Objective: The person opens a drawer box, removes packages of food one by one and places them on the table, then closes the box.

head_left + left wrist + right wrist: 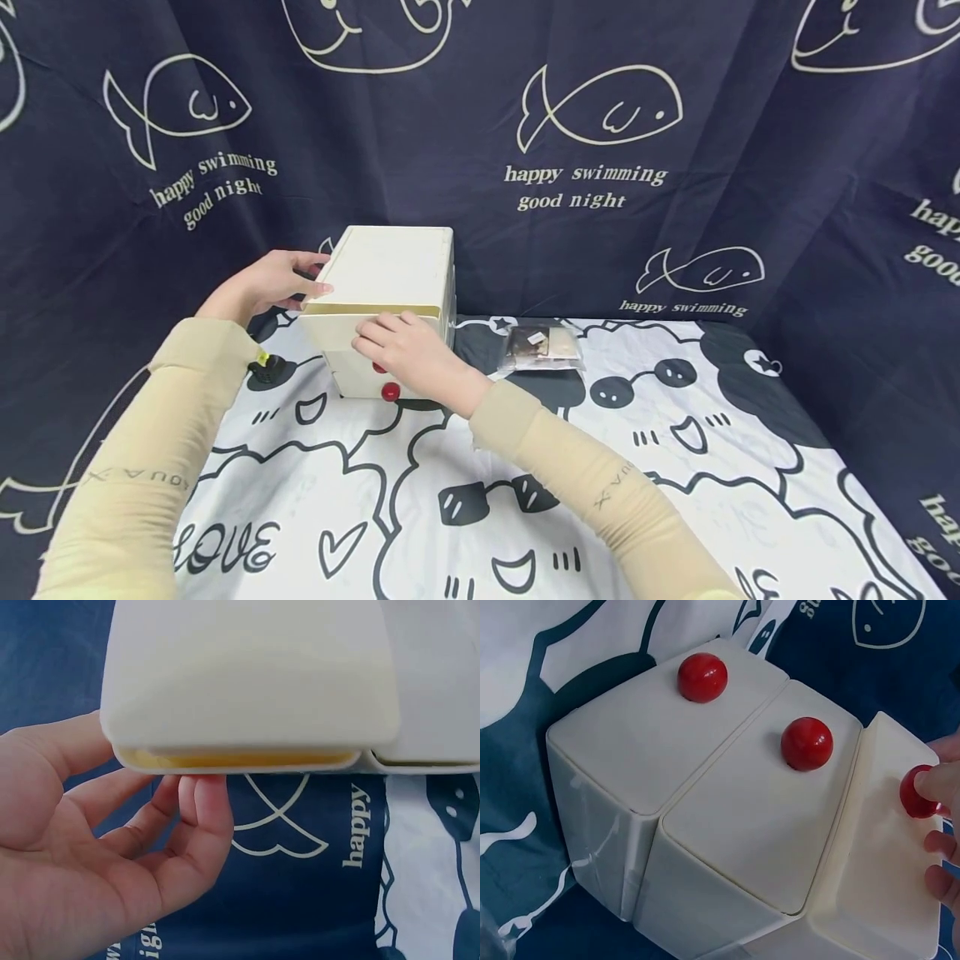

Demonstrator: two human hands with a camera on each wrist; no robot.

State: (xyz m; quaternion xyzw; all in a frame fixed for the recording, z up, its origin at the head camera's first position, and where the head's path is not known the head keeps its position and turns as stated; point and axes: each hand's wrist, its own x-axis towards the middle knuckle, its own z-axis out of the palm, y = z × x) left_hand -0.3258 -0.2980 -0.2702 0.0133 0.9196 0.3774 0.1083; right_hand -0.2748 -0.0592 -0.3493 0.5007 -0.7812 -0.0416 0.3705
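Observation:
A small cream-white drawer cabinet (393,265) stands toward the back of the cloth-covered table. My right hand (416,354) pinches the red round knob (917,796) of its top drawer (877,862) between thumb and fingers. That drawer juts a little forward of the others, leaving a narrow gap under the cabinet's top edge. Two more drawers below are closed, with a red middle knob (807,744) and a red bottom knob (703,677). At the cabinet's left side, my left hand (272,283) touches it, thumb on the top edge and fingers loosely bent against the side.
A clear plastic packet (540,346) with dark and beige contents lies right of the cabinet. Behind the table hangs a dark blue curtain (420,150) with fish prints. The patterned white cloth (315,492) covers the table toward me.

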